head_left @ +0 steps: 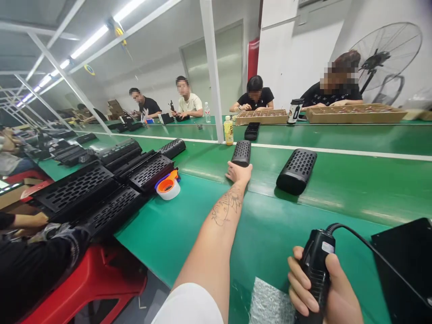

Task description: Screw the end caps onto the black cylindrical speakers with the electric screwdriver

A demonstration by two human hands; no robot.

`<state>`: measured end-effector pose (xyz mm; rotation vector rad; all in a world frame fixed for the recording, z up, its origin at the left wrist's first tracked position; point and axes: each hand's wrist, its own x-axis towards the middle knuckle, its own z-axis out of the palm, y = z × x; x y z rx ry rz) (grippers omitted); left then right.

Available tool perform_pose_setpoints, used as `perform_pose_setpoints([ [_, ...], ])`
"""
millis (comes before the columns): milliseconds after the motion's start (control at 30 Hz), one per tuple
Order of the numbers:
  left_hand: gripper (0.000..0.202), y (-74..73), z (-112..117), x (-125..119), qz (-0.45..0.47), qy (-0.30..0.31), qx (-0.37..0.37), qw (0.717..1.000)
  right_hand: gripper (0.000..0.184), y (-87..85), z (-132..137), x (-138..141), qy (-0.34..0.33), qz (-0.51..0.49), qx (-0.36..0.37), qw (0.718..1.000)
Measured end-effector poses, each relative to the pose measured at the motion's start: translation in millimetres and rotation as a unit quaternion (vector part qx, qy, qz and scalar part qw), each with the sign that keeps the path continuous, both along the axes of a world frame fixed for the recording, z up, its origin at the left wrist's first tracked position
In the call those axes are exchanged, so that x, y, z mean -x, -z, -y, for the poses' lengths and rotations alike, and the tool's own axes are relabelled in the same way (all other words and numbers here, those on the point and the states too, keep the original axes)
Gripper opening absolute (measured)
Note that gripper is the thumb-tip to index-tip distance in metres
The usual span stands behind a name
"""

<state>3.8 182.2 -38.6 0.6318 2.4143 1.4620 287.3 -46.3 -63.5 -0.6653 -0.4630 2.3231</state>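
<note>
My left hand (239,173) is stretched far out over the green conveyor belt (354,189) with its fingers closed on the near end of a black perforated casing (241,153). My right hand (322,288) is wrapped around a black corded power tool (315,265) near the bottom edge; its cable runs off to the right. A second black perforated casing (297,170) lies on the belt just right of my left hand. Another one (252,130) lies farther back.
Stacked black perforated panels (101,189) and an orange tape dispenser (168,185) sit at left. A yellow drink bottle (228,130) stands by a white post. Several people sit across the belt with cardboard trays (354,113). A red stool (91,279) and a black box (408,265) are near.
</note>
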Motion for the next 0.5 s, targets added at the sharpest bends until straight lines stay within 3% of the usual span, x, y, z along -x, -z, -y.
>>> perform_pose_setpoints([
  [100, 0.099, -16.4, 15, 7, 0.039, 0.029, -0.023, 0.999, 0.056, 1.2, 4, 1, -0.029, 0.002, -0.024, 0.999],
  [200, 0.082, -24.3, 67, 10, 0.053, 0.061, -0.059, 0.995, 0.054, -0.8, -3, -3, -0.04, -0.014, -0.105, 0.994],
  [300, 0.066, -14.8, 152, 10, 0.069, 0.125, -0.107, 0.984, 0.053, -21.4, 7, -16, -0.034, -0.009, -0.188, 0.982],
  [333, 0.066, -8.0, 184, 9, 0.088, 0.198, -0.152, 0.964, 0.055, -30.8, 17, -23, -0.025, 0.005, -0.204, 0.979],
  [433, 0.08, 15.8, 276, -2, 0.16, 0.322, -0.212, 0.909, 0.061, -54.7, 57, -53, 0.023, 0.097, -0.243, 0.965],
  [500, 0.091, 28.5, 325, -15, 0.188, 0.36, -0.201, 0.891, 0.056, -63.3, 73, -82, 0.065, 0.177, -0.32, 0.928],
])
